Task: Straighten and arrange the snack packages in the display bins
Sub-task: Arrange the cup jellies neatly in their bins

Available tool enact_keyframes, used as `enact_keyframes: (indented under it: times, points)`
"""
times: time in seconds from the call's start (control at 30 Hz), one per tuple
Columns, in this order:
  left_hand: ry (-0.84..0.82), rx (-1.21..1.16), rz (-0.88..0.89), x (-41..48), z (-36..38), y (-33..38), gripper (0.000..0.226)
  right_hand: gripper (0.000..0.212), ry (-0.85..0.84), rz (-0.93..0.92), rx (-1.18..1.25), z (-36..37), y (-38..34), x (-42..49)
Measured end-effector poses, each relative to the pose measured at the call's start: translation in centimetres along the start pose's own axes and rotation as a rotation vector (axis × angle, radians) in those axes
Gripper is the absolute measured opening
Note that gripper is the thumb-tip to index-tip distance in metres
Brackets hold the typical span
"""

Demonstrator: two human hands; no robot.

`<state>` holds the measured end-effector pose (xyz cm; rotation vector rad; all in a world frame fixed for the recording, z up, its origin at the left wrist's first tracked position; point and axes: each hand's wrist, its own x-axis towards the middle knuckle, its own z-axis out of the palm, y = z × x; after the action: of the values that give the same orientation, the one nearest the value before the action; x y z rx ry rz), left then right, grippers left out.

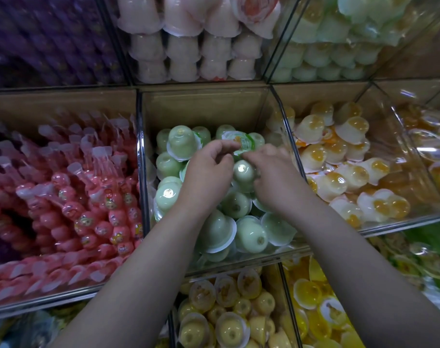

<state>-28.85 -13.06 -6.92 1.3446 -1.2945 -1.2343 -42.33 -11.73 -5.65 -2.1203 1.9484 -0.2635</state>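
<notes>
Pale green domed plastic jelly cup lies lid-up, printed foil showing, on top of the heap at back of middle clear acrylic bin, the odd one among other green cups mostly dome-up. Left hand pinches its rim with curled thumb and forefinger, likely to flip it. Right hand has bent fingertips at the same rim; grip or mere touch, cannot tell. Beside: pink beaded jelly sticks to the left, orange-centred white cups to the right.
</notes>
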Motion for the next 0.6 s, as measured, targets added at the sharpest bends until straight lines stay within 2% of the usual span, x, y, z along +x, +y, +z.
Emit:
enact_keyframes:
  times: [0.1,0.23,0.47,0.6]
  points:
    - [-0.007,-0.01,-0.013,0.1,0.1,-0.1,0.029,0.07,-0.092,-0.025,0.038,-0.3,0.5,-0.2]
    - [0.014,-0.037,0.015,0.3,0.1,-0.2,0.028,0.065,-0.005,-0.034,0.138,0.5,0.9,0.3]
    - [0.065,-0.131,0.085,0.3,0.0,-0.3,0.034,0.061,0.002,-0.073,0.177,1.1,1.4,0.5]
    - [0.079,-0.147,0.092,0.5,0.0,-0.4,0.033,0.061,0.039,-0.065,0.067,1.8,0.7,0.3]
